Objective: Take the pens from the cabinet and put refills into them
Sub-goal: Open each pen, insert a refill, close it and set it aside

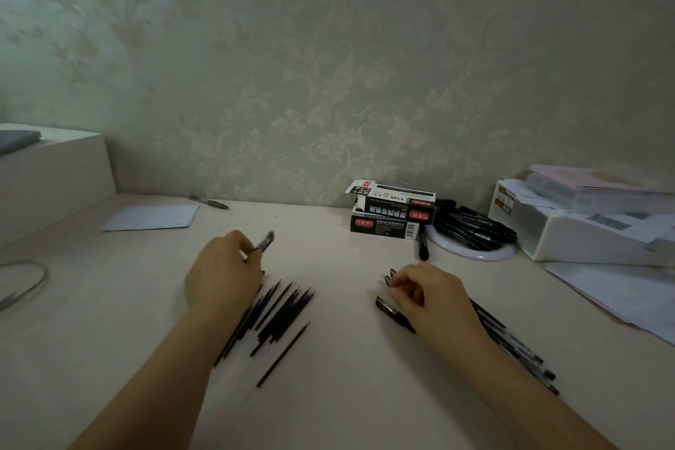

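Our left hand (222,272) pinches a small pen part (266,242) above the refills (281,310) fanned on the worktop (347,395). Our right hand (427,294) curls over the pens (511,343), apparently pinching one. We should draw a single refill and feed it in straight.

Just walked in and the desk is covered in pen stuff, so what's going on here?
A person is sitting at the desk refilling pens. The left hand holds a small pen part above a spread of loose refills. The right hand is curled over a row of pens, apparently picking one up. Behind are two stacked boxes and a white dish piled with more pens.
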Action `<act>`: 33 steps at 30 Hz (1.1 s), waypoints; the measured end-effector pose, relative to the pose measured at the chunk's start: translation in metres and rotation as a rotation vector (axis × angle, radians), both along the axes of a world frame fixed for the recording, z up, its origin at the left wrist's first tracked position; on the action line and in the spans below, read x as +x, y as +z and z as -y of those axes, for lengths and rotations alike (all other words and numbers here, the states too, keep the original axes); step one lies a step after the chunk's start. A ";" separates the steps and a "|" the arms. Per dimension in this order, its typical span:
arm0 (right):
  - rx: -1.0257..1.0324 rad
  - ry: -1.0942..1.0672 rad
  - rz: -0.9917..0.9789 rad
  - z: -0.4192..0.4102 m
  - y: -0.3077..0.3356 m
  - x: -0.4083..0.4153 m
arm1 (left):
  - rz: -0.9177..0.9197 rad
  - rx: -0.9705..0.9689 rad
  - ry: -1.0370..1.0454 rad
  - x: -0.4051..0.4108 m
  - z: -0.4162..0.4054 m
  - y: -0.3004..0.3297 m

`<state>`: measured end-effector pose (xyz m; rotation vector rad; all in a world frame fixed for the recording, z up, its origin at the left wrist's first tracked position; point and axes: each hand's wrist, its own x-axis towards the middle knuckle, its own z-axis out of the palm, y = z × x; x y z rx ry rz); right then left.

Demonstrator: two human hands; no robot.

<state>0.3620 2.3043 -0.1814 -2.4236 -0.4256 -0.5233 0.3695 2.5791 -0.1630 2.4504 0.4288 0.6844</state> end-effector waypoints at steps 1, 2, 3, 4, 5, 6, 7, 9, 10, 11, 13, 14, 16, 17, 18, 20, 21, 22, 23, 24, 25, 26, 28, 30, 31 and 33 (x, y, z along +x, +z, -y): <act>-0.018 -0.011 -0.011 0.001 0.000 0.000 | -0.058 0.006 0.023 0.000 -0.005 -0.002; -0.037 -0.022 -0.021 0.001 0.000 -0.001 | -0.108 0.014 0.031 0.001 -0.009 -0.004; -0.062 -0.031 -0.030 0.002 0.001 -0.001 | -0.149 0.025 0.033 0.001 -0.013 -0.006; -0.089 -0.038 -0.039 0.002 0.001 -0.001 | -0.182 0.034 0.035 0.001 -0.015 -0.008; -0.113 -0.041 -0.050 0.003 0.002 -0.002 | -0.207 0.041 0.041 0.001 -0.017 -0.009; -0.129 -0.040 -0.065 0.002 0.003 -0.002 | -0.230 0.044 0.047 0.001 -0.019 -0.009; -0.143 -0.038 -0.083 0.002 0.003 -0.003 | -0.253 0.046 0.050 0.002 -0.020 -0.010; -0.190 -0.042 -0.119 0.000 0.004 -0.005 | -0.297 0.050 0.042 0.001 -0.021 -0.010; -0.220 -0.047 -0.132 0.000 0.003 -0.005 | -0.310 0.051 0.037 0.001 -0.020 -0.010; -0.246 -0.050 -0.140 -0.001 0.003 -0.006 | -0.316 0.052 0.036 0.001 -0.020 -0.010; -0.269 -0.056 -0.143 -0.002 0.004 -0.007 | -0.319 0.054 0.040 0.001 -0.020 -0.010; -0.271 -0.058 -0.145 -0.003 0.004 -0.007 | -0.321 0.057 0.040 0.001 -0.020 -0.009; -0.278 -0.068 -0.153 -0.004 0.004 -0.008 | -0.330 0.062 0.038 0.001 -0.019 -0.009; -0.279 -0.074 -0.162 -0.004 0.005 -0.008 | -0.343 0.073 0.047 0.000 -0.018 -0.008; -0.269 -0.080 -0.167 -0.004 0.006 -0.009 | -0.365 0.105 0.071 0.000 -0.015 -0.007; -0.192 -0.091 -0.158 -0.003 0.009 -0.008 | -0.388 0.219 0.146 -0.002 -0.007 -0.005; -0.110 -0.097 -0.153 -0.003 0.012 -0.009 | -0.348 0.254 0.152 -0.003 -0.002 -0.003; -0.003 -0.097 -0.154 -0.003 0.014 -0.009 | -0.261 0.243 0.108 -0.003 0.005 -0.002; 0.104 -0.090 -0.169 -0.004 0.016 -0.009 | -0.148 0.185 0.018 -0.004 0.013 -0.001; 0.189 -0.078 -0.198 -0.005 0.018 -0.009 | -0.045 0.096 -0.100 -0.005 0.023 0.000; 0.252 -0.064 -0.242 -0.006 0.020 -0.009 | 0.022 0.008 -0.221 -0.007 0.033 0.000; 0.314 -0.046 -0.297 -0.008 0.021 -0.009 | 0.040 -0.054 -0.332 -0.009 0.044 -0.001; 0.483 -0.002 -0.420 -0.011 0.020 -0.009 | -0.001 -0.152 -0.529 -0.012 0.065 -0.003; 0.653 0.060 -0.520 -0.013 0.020 -0.009 | -0.087 -0.305 -0.722 -0.018 0.081 -0.004; 0.717 0.091 -0.560 -0.013 0.020 -0.009 | -0.136 -0.370 -0.796 -0.021 0.086 -0.004; 0.823 0.152 -0.626 -0.014 0.019 -0.010 | -0.195 -0.439 -0.873 -0.023 0.090 -0.006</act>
